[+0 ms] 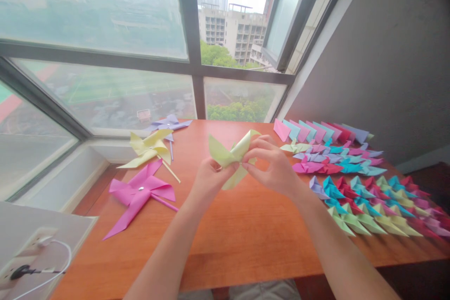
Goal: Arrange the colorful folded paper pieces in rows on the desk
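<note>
A pale green paper pinwheel [234,152] is held up over the middle of the table, its folded blades spread out. My left hand [214,173] pinches it from the lower left, thumb near the centre. From the right, my right hand [269,161] is closed on it, with thumb and forefinger together close to its centre. Whatever small part lies under those fingertips is hidden. No stick shows on this pinwheel.
On the left lie a magenta pinwheel [140,192], a yellow pinwheel [149,147] and a purple pinwheel [168,124], each with a stick. Rows of coloured folded paper birds [355,192] cover the right of the wooden table [242,243]. Windows stand behind.
</note>
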A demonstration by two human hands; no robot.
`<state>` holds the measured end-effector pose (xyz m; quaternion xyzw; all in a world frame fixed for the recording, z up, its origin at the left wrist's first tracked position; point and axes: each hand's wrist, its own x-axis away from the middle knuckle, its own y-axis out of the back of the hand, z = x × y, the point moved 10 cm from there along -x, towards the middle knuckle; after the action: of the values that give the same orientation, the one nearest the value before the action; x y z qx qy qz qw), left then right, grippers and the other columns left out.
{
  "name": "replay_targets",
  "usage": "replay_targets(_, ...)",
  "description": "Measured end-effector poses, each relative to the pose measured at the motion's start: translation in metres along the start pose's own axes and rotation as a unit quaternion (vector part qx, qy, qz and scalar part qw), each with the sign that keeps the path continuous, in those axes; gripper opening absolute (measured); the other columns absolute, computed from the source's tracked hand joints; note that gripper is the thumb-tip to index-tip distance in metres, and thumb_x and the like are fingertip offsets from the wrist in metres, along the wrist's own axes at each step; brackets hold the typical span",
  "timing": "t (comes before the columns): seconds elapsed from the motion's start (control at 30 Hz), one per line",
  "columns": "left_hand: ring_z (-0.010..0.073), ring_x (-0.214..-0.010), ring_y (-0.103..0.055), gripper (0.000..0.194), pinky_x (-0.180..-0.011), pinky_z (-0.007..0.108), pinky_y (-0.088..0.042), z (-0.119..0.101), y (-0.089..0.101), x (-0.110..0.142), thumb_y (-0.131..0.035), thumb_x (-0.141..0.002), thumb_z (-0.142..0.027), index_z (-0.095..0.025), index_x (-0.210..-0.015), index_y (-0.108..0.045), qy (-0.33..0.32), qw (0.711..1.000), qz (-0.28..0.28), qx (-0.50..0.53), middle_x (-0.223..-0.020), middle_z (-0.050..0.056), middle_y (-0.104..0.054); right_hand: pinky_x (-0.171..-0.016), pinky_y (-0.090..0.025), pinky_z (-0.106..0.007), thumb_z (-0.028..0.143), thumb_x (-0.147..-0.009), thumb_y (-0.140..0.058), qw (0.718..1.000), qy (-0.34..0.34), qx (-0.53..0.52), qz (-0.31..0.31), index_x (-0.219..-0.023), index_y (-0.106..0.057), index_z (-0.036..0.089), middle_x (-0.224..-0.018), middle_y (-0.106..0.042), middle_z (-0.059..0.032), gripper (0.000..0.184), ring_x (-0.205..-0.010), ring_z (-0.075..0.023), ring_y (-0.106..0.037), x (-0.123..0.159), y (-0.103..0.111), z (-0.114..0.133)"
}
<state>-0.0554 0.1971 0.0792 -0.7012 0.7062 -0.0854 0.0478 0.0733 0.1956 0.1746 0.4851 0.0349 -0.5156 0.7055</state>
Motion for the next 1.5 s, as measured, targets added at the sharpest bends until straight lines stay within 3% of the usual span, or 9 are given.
replay_targets(0.73,0.0157,-0.065,-0.059,0.024,-0.058,0.023,-0.042,-0.004,0.0,0.004,-0.077,-0.072,-0.036,-0.015,-0.084,-0.077,-0.016,0.999,0.005,-0.048,-0.072,0.0,-0.07,-0.085,-0.048,-0.036,0.019,-0.084,-0.064,0.997,-0.02,-0.044,0.054,-0.081,-0.067,0.023,-0.087,-0.068,-0.0031,0.005,-0.091,-0.0208,-0.061,-0.002,-0.001,-0.006)
replay_targets(1.03,0.0185,-0.073,-0.062,0.031,-0.063,0.024,-0.045,-0.005,-0.002,0.004,-0.076,-0.074,-0.039,-0.014,-0.093,-0.076,-0.027,1.0,0.004,-0.011,-0.082,0.003,-0.073,-0.093,-0.047,-0.04,0.016,-0.085,-0.063,1.0,0.009,0.013,0.014,-0.087,-0.067,0.024,-0.104,-0.066,-0.0047,0.01,-0.108,-0.023,-0.056,0.0,0.002,0.003)
replay_targets(1.17,0.0167,-0.07,-0.061,0.027,-0.061,0.022,-0.045,-0.007,0.001,0.004,-0.074,-0.076,-0.037,-0.013,-0.09,-0.075,-0.039,0.999,-0.012,-0.005,-0.076,0.002,-0.071,-0.093,-0.047,-0.041,0.015,-0.083,-0.066,0.999,0.011,0.045,-0.021,-0.085,-0.068,0.025,-0.115,-0.059,-0.0061,0.01,-0.112,-0.0243,-0.053,0.002,0.002,0.006)
replay_targets(1.33,0.0162,-0.067,-0.06,0.022,-0.062,0.023,-0.046,-0.011,0.002,0.004,-0.072,-0.077,-0.035,-0.013,-0.082,-0.074,-0.057,0.998,-0.019,-0.008,-0.069,0.0,-0.068,-0.082,-0.049,-0.04,0.017,-0.083,-0.067,0.992,0.014,0.082,-0.091,-0.081,-0.069,0.025,-0.097,-0.058,-0.006,0.009,-0.098,-0.0232,-0.054,0.007,0.007,0.013)
replay_targets(1.5,0.0142,-0.064,-0.058,0.022,-0.059,0.021,-0.045,-0.014,0.005,0.005,-0.074,-0.075,-0.033,-0.012,-0.08,-0.074,-0.053,0.998,-0.042,-0.017,-0.067,-0.001,-0.066,-0.076,-0.05,-0.035,0.014,-0.086,-0.062,0.995,0.004,0.05,-0.089,-0.086,-0.065,0.023,-0.088,-0.063,-0.0039,0.009,-0.086,-0.0194,-0.056,0.009,0.001,0.012)
